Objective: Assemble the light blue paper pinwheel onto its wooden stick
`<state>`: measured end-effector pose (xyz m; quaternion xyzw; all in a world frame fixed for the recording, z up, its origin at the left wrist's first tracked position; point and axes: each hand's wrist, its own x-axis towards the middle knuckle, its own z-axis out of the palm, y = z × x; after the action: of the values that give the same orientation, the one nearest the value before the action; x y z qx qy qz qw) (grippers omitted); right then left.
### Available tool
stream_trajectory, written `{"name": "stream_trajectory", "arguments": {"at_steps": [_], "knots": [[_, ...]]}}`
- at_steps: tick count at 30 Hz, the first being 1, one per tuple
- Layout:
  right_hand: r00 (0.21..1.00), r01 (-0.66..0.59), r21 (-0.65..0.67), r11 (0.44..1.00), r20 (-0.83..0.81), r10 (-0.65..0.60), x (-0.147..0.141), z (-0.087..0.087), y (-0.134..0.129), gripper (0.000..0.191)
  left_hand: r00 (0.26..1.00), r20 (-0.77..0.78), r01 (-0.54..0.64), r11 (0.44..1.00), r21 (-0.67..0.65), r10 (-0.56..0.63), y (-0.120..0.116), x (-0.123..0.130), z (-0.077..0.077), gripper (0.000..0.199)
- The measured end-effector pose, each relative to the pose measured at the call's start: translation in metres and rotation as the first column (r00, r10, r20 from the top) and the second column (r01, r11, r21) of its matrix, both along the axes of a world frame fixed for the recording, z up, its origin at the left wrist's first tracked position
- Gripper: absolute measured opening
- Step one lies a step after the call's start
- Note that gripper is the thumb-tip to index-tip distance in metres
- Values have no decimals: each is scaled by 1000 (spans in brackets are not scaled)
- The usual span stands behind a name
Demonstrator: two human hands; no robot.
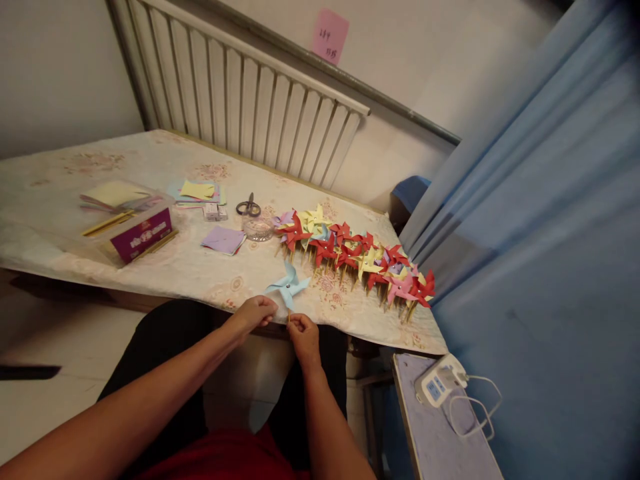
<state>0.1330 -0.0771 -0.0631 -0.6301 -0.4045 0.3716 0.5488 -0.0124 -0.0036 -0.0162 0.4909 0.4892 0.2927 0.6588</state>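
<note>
at the table's (190,270) near edge, the blue pinwheel (288,287) looks assembled, its stick (289,315) pinched in the right hand's (304,337) closed grip; the left hand's (254,313) narrow grip's contents: cannot tell. finished-looking pinwheels (325,247) cover its right side; loose paper (223,240) remains left.

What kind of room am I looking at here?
Probably a room in a home, used for paper crafts: a radiator along the wall, a flowered tablecloth and a blue curtain.
</note>
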Motion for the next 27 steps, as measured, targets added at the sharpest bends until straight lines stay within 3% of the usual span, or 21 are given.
{"name": "stream_trajectory", "arguments": {"at_steps": [7, 15, 27], "knots": [[1000, 11, -4, 1000, 10, -11, -1, -1, 1, 17, 995, 24, -99, 991, 88, 98, 10, -19, 10, 37], [999, -20, -26, 999, 35, 21, -2, 1, -1, 17, 967, -204, -81, 944, 320, 153, 21, -12, 9, 25], [999, -11, -28, 1000, 47, 12, -2, 1, 0, 19, 978, -178, -56, 957, 283, 110, 20, -2, -9, 19]]}}
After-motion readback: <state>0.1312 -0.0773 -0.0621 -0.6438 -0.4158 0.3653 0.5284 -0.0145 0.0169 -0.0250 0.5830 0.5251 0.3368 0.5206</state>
